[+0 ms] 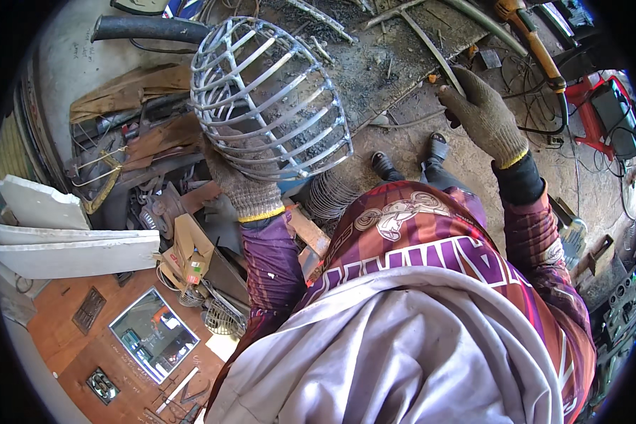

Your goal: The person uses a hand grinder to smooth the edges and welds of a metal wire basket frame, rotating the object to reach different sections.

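Gripping the rounded wire cage (270,99) from below, the gloved left hand (242,180) has its fingers closed on the lower bars, holding the cage raised just off the near-left edge of the bench (374,60). That cage is a domed basket of bent flat metal strips (open gaps between every bar), and part of it overlaps the bench's dark, soot-covered top. The gloved right hand (482,113) is at the bench's near edge farther right, fingers curled around a thin metal rod (442,60) that runs up across the top. Loose rods and scraps crowd the bench surface, leaving little bare room. Below the cage, stacked scrap metal (141,148) fills the left side, while the concrete floor (403,141) between the two hands lies fairly open. An orange-handled tool (537,46) lies beyond the right hand.
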Available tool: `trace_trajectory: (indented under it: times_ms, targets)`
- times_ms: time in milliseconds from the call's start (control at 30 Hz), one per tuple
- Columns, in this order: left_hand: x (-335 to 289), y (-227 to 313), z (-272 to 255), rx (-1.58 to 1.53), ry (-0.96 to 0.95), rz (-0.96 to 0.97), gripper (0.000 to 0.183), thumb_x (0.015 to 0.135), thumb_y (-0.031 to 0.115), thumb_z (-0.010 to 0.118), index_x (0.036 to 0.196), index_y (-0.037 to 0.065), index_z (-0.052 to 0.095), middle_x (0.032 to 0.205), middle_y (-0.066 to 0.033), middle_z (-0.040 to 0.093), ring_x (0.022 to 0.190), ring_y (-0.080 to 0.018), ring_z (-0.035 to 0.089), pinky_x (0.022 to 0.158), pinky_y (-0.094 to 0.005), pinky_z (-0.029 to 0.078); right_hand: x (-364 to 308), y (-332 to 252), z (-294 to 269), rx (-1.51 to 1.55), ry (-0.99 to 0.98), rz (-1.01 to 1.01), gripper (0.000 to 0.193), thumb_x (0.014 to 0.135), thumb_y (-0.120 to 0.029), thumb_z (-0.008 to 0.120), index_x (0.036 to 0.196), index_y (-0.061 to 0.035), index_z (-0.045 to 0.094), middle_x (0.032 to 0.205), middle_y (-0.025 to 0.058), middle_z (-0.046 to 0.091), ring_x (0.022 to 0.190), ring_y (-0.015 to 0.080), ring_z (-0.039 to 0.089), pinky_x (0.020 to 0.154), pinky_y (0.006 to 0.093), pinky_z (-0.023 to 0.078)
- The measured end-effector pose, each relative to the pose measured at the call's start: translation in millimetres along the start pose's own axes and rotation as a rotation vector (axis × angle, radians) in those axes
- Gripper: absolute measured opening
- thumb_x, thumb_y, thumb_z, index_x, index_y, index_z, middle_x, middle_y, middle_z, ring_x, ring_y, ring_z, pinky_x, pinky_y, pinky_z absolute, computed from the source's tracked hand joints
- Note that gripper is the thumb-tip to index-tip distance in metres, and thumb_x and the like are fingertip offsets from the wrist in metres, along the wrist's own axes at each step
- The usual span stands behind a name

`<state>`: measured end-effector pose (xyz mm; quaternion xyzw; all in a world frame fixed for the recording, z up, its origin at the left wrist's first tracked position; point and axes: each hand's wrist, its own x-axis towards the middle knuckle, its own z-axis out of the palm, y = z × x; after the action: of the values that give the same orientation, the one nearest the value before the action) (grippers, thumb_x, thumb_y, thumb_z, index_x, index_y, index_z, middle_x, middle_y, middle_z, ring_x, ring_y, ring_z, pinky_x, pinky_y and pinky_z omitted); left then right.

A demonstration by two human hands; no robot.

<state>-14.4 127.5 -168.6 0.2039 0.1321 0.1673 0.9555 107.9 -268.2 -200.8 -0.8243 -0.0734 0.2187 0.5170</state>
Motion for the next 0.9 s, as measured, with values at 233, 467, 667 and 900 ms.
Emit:
trace_trajectory:
  times_ms: [233, 467, 667, 900]
  targets:
    - [2, 21, -21, 0.035, 0.047, -0.215, 0.033, 0.100, 0.032, 0.057, 0.120, 0.007, 0.066, 0.115, -0.0087, 0.072, 0.100, -0.0209, 0.071, 0.088, -0.0389, 0.059, 1, 2, 1, 0.125, -0.037, 0.012, 0.051, 0.098, -0.037, 0.063, 0.131, 0.0010, 0.057, 0.080, 0.0062, 0.066, 0.069, 0.0118, 0.064, 0.063, 0.0296, 0.052]
    - [5, 31, -26, -0.143, -0.200, -0.546, 0.040, 0.101, 0.039, 0.054, 0.124, 0.009, 0.065, 0.118, -0.0092, 0.071, 0.102, -0.0234, 0.070, 0.090, -0.0439, 0.058, 0, 3, 4, 0.249, -0.045, 0.033, 0.049, 0.099, -0.036, 0.061, 0.131, 0.0007, 0.057, 0.080, 0.0027, 0.063, 0.068, 0.0100, 0.062, 0.062, 0.0279, 0.051]
    - [-4, 48, -51, 0.206, 0.155, -0.153, 0.043, 0.101, 0.041, 0.053, 0.128, 0.009, 0.063, 0.125, -0.0102, 0.067, 0.109, -0.0258, 0.067, 0.093, -0.0472, 0.057, 0, 2, 7, 0.332, -0.070, 0.073, 0.046, 0.099, -0.033, 0.062, 0.131, -0.0001, 0.057, 0.085, 0.0019, 0.063, 0.069, 0.0087, 0.060, 0.060, 0.0256, 0.050]
    - [-13, 16, 3, 0.123, 0.138, -0.107, 0.042, 0.101, 0.039, 0.053, 0.128, 0.009, 0.062, 0.127, -0.0113, 0.066, 0.110, -0.0241, 0.067, 0.094, -0.0442, 0.057, -2, -5, 6, 0.352, -0.045, 0.089, 0.043, 0.100, -0.032, 0.062, 0.128, -0.0003, 0.058, 0.083, 0.0015, 0.061, 0.067, 0.0084, 0.059, 0.059, 0.0258, 0.049]
